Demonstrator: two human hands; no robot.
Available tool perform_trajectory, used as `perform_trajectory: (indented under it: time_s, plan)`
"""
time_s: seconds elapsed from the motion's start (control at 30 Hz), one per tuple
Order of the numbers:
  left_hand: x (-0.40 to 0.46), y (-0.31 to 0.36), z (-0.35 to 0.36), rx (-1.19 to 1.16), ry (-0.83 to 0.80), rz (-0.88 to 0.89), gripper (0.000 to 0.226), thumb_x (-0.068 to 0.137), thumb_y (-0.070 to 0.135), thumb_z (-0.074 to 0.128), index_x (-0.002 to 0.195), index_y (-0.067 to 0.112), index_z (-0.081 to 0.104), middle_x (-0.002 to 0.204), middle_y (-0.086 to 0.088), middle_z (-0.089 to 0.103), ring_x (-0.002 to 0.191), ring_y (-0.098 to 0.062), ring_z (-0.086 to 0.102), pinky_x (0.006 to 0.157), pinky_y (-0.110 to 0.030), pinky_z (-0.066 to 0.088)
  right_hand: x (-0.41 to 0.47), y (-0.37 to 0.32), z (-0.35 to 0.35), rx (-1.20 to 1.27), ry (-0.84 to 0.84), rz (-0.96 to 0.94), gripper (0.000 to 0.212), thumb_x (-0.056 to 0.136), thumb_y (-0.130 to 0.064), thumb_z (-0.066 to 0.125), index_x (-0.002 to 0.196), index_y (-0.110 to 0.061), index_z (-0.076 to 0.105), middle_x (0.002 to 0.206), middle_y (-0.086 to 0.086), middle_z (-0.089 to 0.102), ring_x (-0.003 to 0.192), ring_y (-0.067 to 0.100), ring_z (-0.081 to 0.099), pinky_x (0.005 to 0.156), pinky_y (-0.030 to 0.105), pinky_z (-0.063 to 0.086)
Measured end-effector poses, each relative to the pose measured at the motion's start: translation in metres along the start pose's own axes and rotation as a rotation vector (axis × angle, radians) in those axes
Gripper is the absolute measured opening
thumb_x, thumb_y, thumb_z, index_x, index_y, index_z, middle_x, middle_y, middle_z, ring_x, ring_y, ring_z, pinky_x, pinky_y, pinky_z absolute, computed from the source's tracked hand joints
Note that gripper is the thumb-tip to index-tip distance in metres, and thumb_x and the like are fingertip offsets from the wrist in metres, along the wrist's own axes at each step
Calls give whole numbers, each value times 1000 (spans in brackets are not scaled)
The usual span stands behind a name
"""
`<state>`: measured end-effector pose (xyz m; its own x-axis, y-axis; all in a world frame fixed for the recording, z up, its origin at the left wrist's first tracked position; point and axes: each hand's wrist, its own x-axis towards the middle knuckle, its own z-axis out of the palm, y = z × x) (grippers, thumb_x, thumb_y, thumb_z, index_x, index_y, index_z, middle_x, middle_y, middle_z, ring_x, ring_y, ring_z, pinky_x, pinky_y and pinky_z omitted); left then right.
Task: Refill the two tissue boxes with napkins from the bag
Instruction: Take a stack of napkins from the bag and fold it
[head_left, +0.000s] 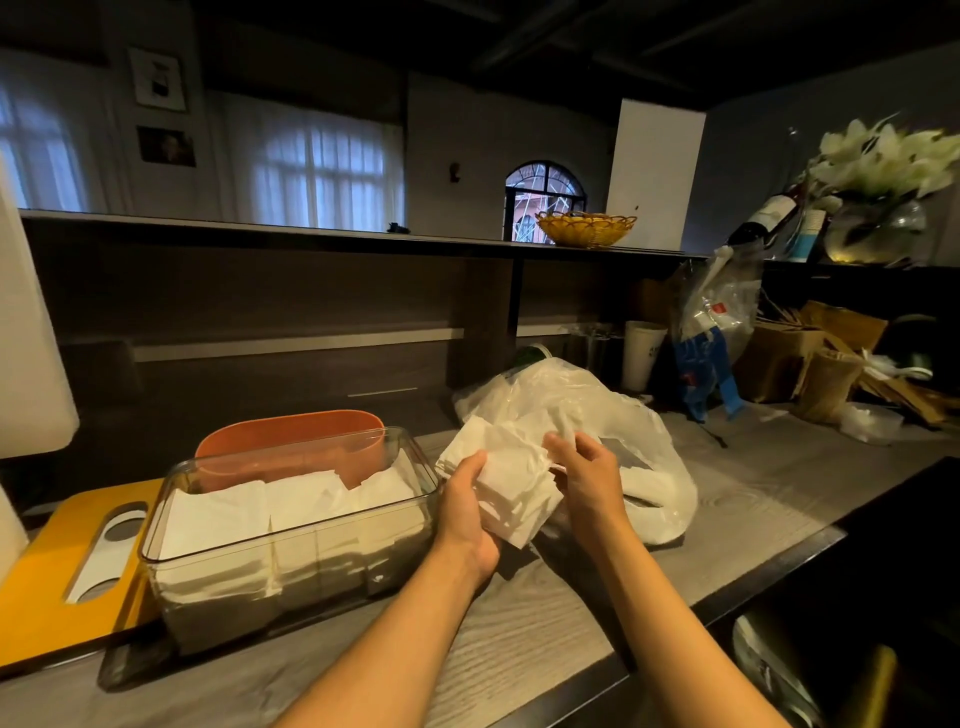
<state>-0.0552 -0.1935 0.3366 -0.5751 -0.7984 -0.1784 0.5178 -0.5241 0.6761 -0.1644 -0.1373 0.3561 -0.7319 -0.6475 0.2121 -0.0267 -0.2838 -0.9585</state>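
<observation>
From the head view we see a clear box (291, 525) standing on the counter (545, 623), and we place everything else from it. Inside the box lie stacks of white napkins (291, 506), side by side, reaching partway up its walls. Just behind the box stands an orange box (291, 447), its rim rising above the clear one; we cannot tell what it holds. To the left of the clear box, partly under it, lies a yellow lid (62, 561) with an oval slot. To the right of the box, our left hand (465, 512) grips a loose wad (511, 480) of white napkins from below, thumb curled over its near edge. Our right hand (589, 475) is just right of the wad, fingers bent and pinching at its top. Right behind the wad, farther right of the box, sits the white plastic bag (618, 431), slumped on the counter and touching the wad. Well right of the box, past the bag, stands a paper cup (643, 353), and on the shelf above it a yellow basket (586, 227).
</observation>
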Motion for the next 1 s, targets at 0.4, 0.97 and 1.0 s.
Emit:
perform_trajectory:
  time_s: [0.4,0.97,1.0]
  plan:
    - [11,-7,-1,149,6,23,29,95,33,61,118,15,64,110,-15,72,100,-32,67,91,-46,53,-6,-17,-11,125,-148,-80,12,91,-10,53,85,-9,64,82,10,61,79,25,59,70,38,50]
    - [14,-11,-2,278,-80,79,45,99,52,44,124,20,63,117,-11,71,109,-32,66,102,-52,50,-11,-20,-12,337,-106,-155,43,93,-5,59,133,-22,52,101,3,74,91,24,71,72,34,61]
    - [13,-11,-2,276,-99,79,49,100,56,39,124,21,64,117,-12,71,109,-33,65,99,-50,51,-11,-18,-10,235,-99,-171,43,93,-5,60,132,-22,53,99,5,73,87,20,71,69,30,60]
